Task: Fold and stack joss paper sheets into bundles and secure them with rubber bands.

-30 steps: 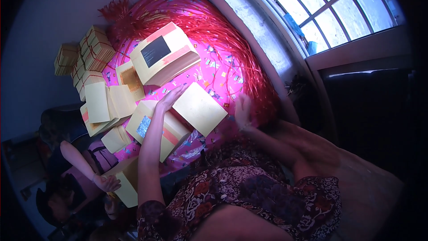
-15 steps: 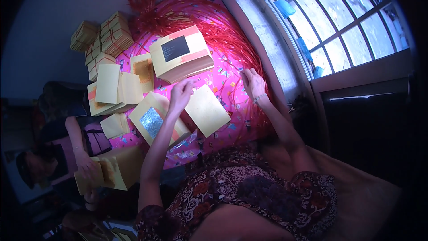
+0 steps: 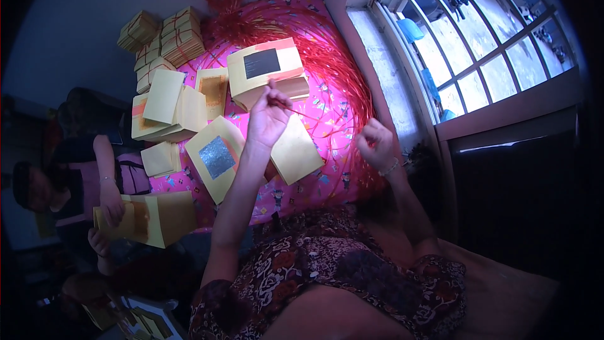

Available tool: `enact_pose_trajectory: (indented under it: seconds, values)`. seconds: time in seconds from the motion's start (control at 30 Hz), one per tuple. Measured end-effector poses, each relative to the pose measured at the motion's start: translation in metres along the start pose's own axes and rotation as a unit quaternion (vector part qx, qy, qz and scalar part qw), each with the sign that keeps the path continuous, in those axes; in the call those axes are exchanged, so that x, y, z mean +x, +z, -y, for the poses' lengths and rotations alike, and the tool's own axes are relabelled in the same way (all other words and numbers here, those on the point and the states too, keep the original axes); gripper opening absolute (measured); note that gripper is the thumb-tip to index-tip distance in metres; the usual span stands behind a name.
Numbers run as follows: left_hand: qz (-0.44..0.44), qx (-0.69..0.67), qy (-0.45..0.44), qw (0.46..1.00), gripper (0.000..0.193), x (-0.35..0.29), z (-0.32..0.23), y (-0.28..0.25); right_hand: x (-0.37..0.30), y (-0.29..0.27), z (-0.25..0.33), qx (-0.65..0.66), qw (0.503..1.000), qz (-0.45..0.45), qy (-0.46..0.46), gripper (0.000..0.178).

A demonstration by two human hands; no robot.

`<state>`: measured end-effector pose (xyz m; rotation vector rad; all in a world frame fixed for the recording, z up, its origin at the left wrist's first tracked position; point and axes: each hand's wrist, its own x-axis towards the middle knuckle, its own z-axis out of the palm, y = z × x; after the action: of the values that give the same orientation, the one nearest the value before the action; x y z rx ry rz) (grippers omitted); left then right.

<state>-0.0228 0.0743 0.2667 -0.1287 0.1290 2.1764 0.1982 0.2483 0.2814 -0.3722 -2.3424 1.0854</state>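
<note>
My left hand [image 3: 270, 118] is raised over the pink-covered table, palm partly turned up and fingers curled on a thin red plastic strand [image 3: 301, 113]. That strand runs from the fingers toward the right. Farther right, my right hand [image 3: 377, 146] is closed in a fist beside the long red strands; what it grips, if anything, is hidden. Below and right of the left hand lies a plain yellow paper stack [image 3: 296, 154]. Just beyond that hand is a thick yellow paper stack with a dark square [image 3: 262, 63]. Near my left forearm rests another stack with a silvery square [image 3: 216, 156].
Tied yellow bundles [image 3: 182, 38] are piled at the far left. A heap of red strands [image 3: 327, 44] curves along the far and right table edge. At left, a person's hands [image 3: 112, 206] hold an open yellow stack [image 3: 165, 217]. A barred window [image 3: 478, 44] stands at right.
My hands have moved farther apart: the right one shifted right and nearer me, its fingers now in a fist. The left hand rose and turned palm up. The person at left keeps handling the yellow stack.
</note>
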Motion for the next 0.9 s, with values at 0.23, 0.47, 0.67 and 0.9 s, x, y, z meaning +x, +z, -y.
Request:
enact_pose_trajectory:
  seconds: [0.23,0.47,0.67,0.9]
  values:
    - [-0.017,0.147,0.2,0.969,0.015,-0.03,0.001,-0.03,0.001,0.029,0.012,-0.096,0.987,-0.126,0.0,0.015]
    - [-0.025,0.185,0.23,0.955,0.015,-0.047,0.05,-0.017,0.003,0.119,0.039,0.493,0.771,0.106,0.389,0.028]
    - [-0.11,0.192,0.281,0.934,0.023,-0.077,0.035,-0.056,0.027,0.123,0.005,0.421,0.812,0.099,0.393,0.026]
    - [-0.386,0.251,0.258,0.85,0.04,-0.121,0.047,-0.103,-0.003,0.132,-0.054,0.264,0.888,0.073,0.369,0.031]
